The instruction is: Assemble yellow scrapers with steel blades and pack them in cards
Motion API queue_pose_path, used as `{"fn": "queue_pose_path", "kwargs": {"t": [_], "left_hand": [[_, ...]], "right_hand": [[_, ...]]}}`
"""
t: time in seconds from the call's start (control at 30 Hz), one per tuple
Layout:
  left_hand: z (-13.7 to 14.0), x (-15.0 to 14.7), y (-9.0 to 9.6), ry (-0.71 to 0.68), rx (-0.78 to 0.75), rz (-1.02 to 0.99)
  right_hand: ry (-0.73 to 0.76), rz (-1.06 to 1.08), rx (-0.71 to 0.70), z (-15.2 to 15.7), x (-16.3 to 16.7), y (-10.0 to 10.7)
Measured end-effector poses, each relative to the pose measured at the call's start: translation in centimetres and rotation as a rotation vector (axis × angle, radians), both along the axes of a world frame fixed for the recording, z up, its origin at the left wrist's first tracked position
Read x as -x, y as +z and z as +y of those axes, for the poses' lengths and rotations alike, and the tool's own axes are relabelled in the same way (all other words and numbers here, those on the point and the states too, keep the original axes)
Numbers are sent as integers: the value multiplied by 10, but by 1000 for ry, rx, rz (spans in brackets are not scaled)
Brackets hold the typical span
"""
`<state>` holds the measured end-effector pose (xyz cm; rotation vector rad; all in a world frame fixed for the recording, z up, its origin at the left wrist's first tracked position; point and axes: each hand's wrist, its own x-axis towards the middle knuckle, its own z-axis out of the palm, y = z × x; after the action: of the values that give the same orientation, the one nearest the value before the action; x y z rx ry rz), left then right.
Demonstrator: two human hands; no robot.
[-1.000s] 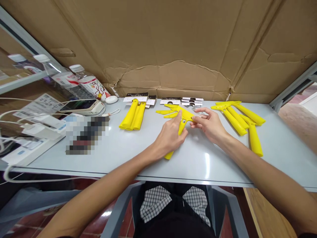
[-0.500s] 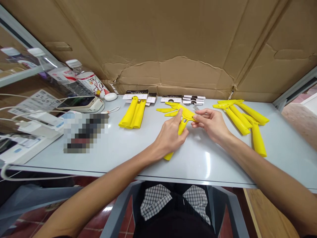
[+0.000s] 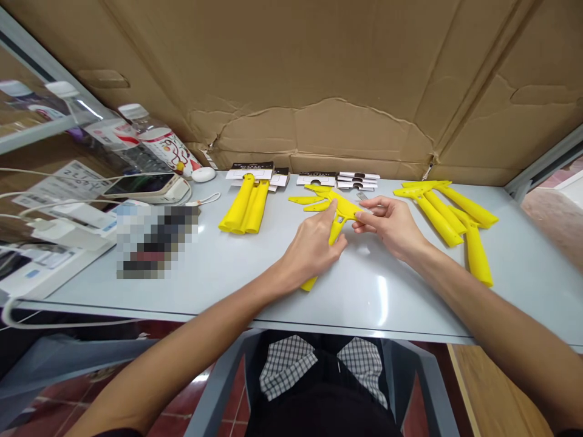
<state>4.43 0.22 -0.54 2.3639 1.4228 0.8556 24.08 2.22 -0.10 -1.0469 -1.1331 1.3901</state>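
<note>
A yellow plastic tool (image 3: 345,205) with a wide head and a long handle lies slantwise between my hands, its handle toward the front edge. My left hand (image 3: 310,244) is closed round the handle, with the index finger laid on the head. At the head's right end, my right hand (image 3: 392,226) pinches the corner between thumb and fingers. Flat, pointed yellow pieces (image 3: 305,199) lie just left of the head. A small greyish piece (image 3: 362,196) shows behind the right fingertips; its kind is unclear.
Several yellow tools (image 3: 478,258) lie at the right. Others with black-and-white header cards (image 3: 249,170) lie at the left, and more cards (image 3: 357,181) lie at the back. Bottles (image 3: 166,145), a phone (image 3: 141,186) and cables crowd the left; a cardboard wall (image 3: 319,73) stands behind.
Both hands keep the same hold on the yellow tool, with hardly any movement. The whole view has shifted very slightly.
</note>
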Motion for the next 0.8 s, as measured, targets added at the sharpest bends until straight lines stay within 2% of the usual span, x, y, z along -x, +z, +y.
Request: {"fn": "queue_pose_path", "kwargs": {"t": [0.8], "left_hand": [[-3, -1, -1, 14, -39, 165]], "right_hand": [[-41, -6, 24, -4, 5, 3]]}}
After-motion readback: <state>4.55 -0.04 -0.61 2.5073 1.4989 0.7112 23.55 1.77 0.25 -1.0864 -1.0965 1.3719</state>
